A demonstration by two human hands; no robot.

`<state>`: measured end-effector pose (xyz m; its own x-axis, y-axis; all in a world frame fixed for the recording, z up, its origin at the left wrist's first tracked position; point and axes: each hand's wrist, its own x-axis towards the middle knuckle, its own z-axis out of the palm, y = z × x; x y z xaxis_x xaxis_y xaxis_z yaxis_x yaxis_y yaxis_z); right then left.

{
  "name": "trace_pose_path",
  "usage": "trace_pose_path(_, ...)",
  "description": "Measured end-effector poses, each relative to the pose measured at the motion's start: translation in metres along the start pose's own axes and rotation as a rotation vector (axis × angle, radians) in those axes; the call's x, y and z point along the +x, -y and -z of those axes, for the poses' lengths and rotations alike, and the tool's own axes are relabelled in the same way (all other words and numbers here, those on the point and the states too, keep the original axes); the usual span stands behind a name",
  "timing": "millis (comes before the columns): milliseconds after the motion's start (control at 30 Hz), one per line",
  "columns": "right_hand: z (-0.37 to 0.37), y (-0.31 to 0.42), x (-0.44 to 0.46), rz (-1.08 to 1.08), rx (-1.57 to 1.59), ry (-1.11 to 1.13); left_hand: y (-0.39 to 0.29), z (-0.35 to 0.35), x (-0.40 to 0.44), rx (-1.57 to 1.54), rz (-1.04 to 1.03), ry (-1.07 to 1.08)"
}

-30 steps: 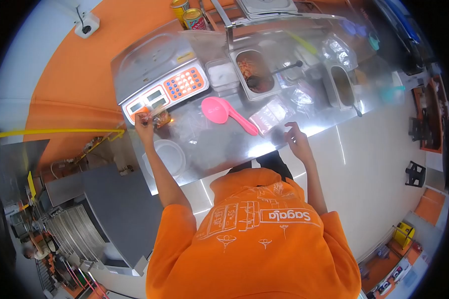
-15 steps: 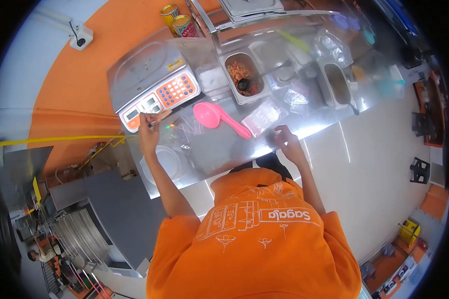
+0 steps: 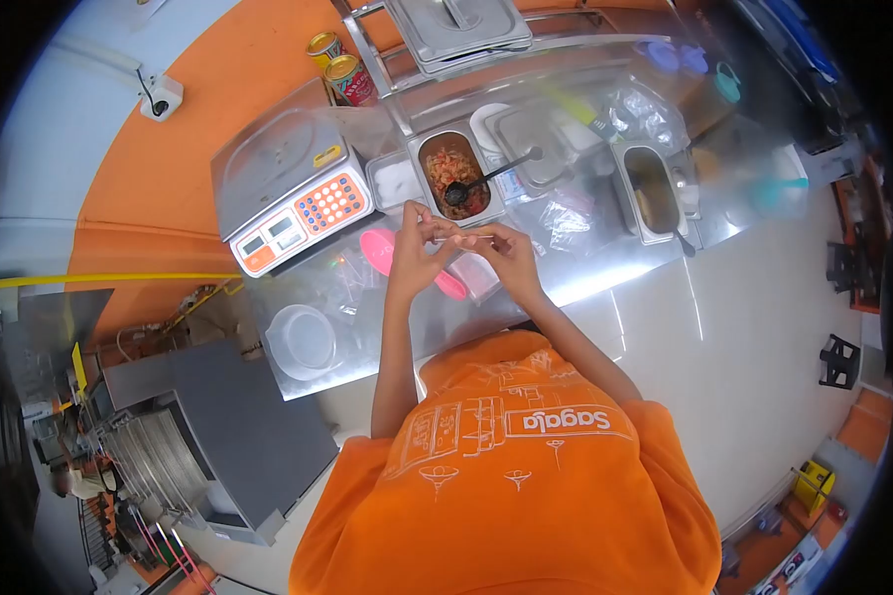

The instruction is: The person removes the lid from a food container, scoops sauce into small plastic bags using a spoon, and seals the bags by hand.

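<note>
My left hand (image 3: pixel 419 256) and my right hand (image 3: pixel 507 256) meet above the steel counter, both with closed fingers. Something thin and pale seems to be pinched between them, too small to make out. Beneath my left hand lies a pink ladle (image 3: pixel 375 248), its middle hidden by the hand and wrist. A stack of clear plastic bags (image 3: pixel 478 280) is partly covered by my right hand. Just beyond the hands stands a steel pan (image 3: pixel 498 205) of chopped reddish food (image 3: pixel 450 164), with a black ladle (image 3: pixel 456 192) resting in it.
A digital scale (image 3: pixel 332 203) stands on the left of the steel counter (image 3: pixel 367 337), and a round clear plastic container (image 3: pixel 303 339) sits near the front left corner. Another steel pan (image 3: pixel 651 193) is at right. Two cans (image 3: pixel 349 79) and lidded pans (image 3: pixel 456 30) are at the back.
My left hand has moved right from beside the scale, where it held a small brownish thing. My right hand has come left to meet it. The view has shifted slightly.
</note>
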<state>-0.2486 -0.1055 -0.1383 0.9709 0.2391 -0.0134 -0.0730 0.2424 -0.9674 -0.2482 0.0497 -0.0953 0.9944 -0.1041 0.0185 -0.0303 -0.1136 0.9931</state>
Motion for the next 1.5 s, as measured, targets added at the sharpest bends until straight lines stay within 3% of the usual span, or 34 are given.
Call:
trace_pose_path(200,0.008,0.005,0.007,-0.184,0.154,-0.158,0.023,-0.011,0.016,0.018,-0.073,-0.106)
trace_pose_path(367,0.001,-0.002,0.015,-0.282,0.176,-0.26,0.034,-0.009,0.018,0.005,-0.009,-0.231)
trace_pose_path(667,-0.008,0.003,0.032,-0.508,0.334,-0.271,0.04,0.001,0.023,-0.052,0.054,-0.323)
trace_pose_path(867,-0.011,0.0,0.037,-0.474,0.382,-0.318,0.039,0.004,0.026,-0.113,0.098,-0.321)
trace_pose_path(1167,-0.015,0.007,0.05,-0.563,0.238,-0.392,0.047,0.002,0.028,-0.192,0.082,-0.383)
trace_pose_path(1500,0.014,0.018,0.054,-0.594,-0.468,0.05,0.061,0.002,0.024,0.19,0.26,-0.442)
